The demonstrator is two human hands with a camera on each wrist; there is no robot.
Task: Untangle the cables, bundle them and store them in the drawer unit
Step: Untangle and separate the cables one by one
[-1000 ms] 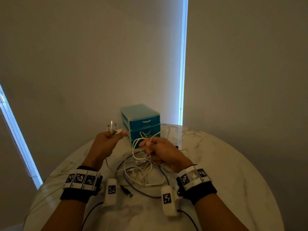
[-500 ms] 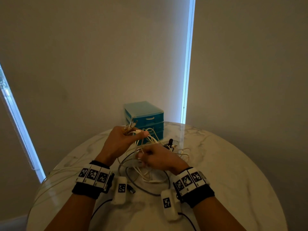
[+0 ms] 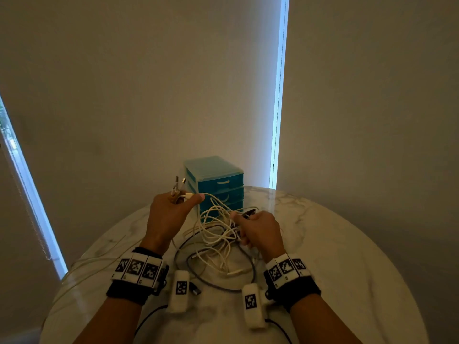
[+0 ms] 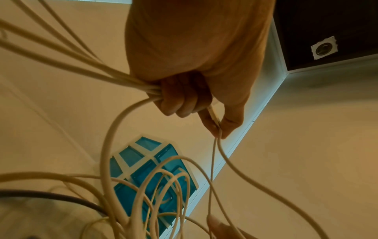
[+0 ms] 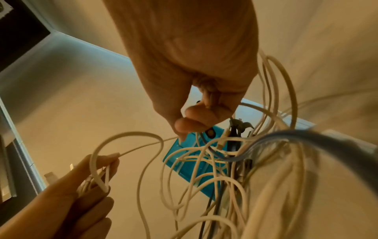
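Note:
A tangle of white cables (image 3: 216,234) with a dark cable (image 3: 223,286) looped round it lies on the round marble table (image 3: 335,256). My left hand (image 3: 171,212) is raised and grips several white cable ends (image 4: 131,80), plugs sticking up, thumb and forefinger pinching one connector (image 4: 213,116). My right hand (image 3: 258,229) holds strands of the tangle (image 5: 206,97) lifted above the table, fingers curled round them. The teal drawer unit (image 3: 218,184) stands behind the hands with its drawers shut.
Two white tagged blocks (image 3: 180,289) (image 3: 252,304) hang at my wrists above the near part of the table. A dark USB plug (image 3: 196,290) lies beside the left one. Thin white cable (image 3: 94,266) trails off the table's left edge. Walls and window strips stand behind.
My left hand has drawn back to the left and up with its cable ends, stretching a strand away from the right hand. The right hand has shifted slightly right and lifted the tangle.

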